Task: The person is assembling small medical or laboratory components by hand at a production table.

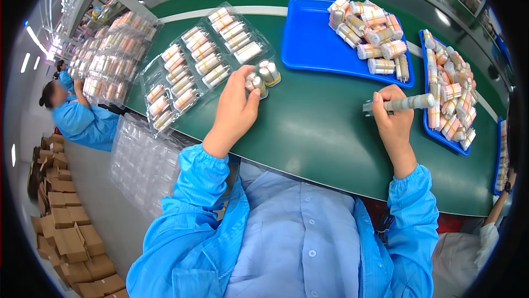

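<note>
My left hand (237, 102) is closed round an upright banded bundle of short grey cylinders (255, 84) on the green table, beside the near right corner of a clear plastic tray. A second upright bundle with a yellow band (269, 72) stands against it. My right hand (395, 119) grips a long grey cylinder bundle (410, 103) between thumb and fingers, holding it sideways above the table near the blue trays. The clear compartmented tray (206, 22) holds rows of similar pink and grey bundles, lying on their sides. The exact kind of these cylinders cannot be made out.
A blue tray (308, 31) has bundles heaped at its right; another blue tray (428, 91) beside it is piled full. Stacked filled clear trays (113, 55) stand at the left, above empty clear trays (144, 166). Cardboard boxes (71, 237) and a co-worker (82, 113) are farther left.
</note>
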Available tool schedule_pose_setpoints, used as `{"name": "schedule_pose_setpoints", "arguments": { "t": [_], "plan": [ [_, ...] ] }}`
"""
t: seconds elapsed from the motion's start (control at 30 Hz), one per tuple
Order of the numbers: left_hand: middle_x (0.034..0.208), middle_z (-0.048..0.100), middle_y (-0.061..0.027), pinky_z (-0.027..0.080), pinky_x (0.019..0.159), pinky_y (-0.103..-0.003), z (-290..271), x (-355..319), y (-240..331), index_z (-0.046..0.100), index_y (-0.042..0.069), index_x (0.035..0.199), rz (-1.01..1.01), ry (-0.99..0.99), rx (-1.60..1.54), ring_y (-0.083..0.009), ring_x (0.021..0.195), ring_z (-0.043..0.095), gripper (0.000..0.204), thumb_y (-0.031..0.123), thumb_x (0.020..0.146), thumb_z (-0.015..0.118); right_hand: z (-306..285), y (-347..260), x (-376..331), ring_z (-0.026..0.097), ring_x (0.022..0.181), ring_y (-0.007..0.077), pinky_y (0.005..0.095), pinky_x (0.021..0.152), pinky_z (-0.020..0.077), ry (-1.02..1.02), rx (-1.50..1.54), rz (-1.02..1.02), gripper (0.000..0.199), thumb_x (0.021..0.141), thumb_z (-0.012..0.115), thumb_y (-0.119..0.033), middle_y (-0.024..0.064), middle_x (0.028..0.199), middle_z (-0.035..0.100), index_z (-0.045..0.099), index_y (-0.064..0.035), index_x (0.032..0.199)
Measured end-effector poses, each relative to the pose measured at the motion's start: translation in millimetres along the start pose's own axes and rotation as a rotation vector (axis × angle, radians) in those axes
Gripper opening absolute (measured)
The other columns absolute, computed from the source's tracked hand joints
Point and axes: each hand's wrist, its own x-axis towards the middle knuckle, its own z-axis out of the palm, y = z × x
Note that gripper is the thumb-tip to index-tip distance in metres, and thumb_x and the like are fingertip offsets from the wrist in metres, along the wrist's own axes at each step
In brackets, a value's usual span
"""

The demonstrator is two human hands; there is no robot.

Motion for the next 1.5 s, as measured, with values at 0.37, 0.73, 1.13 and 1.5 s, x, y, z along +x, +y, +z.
{"name": "schedule_pose_setpoints", "arguments": {
  "t": [0.37,0.73,1.13,1.5],
  "plan": [
    [0.108,0.066,-0.0167,0.053,0.083,-0.043,16,31,-5,0.059,0.004,0.127,0.169,0.106,0.149,-0.0369,0.1,0.065,0.042,0.022,0.091,0.073,3,12,-5,0.05,0.063,0.017,0.0315,0.056,0.0385,-0.049,-0.052,-0.024,0.016,0.088,0.068,-0.002,0.0081,0.074,0.055,0.057,-0.0008,0.077],
    [0.11,0.066,-0.0172,0.051,0.088,-0.047,-160,68,-130,0.06,0.008,0.127,-0.018,0.601,0.518,-0.0374,0.103,0.064,0.038,0.023,0.092,0.068,4,16,-9,0.048,0.065,0.0148,0.03,0.057,0.0371,-0.092,-0.063,0.004,0.018,0.09,0.067,-0.003,0.0064,0.077,0.054,0.055,-0.0018,0.076],
    [0.125,0.064,-0.0276,0.042,0.104,-0.056,-208,67,-251,0.058,0.005,0.126,-0.434,0.272,0.48,-0.0454,0.123,0.056,0.049,0.046,0.104,0.043,8,23,-9,0.049,0.065,0.0148,0.031,0.057,0.0379,-0.094,-0.093,0.049,0.017,0.09,0.067,-0.003,0.0063,0.077,0.054,0.056,-0.0013,0.077],
    [0.159,0.04,-0.0136,0.013,0.115,-0.071,-203,40,-243,0.049,0.012,0.144,-0.549,0.199,0.323,-0.0381,0.153,0.022,0.072,0.067,0.102,0.03,9,17,-10,0.049,0.063,0.0149,0.0309,0.055,0.0373,-0.137,-0.091,-0.069,0.018,0.09,0.068,-0.002,0.0068,0.076,0.055,0.055,-0.0014,0.076]
  ]
}}
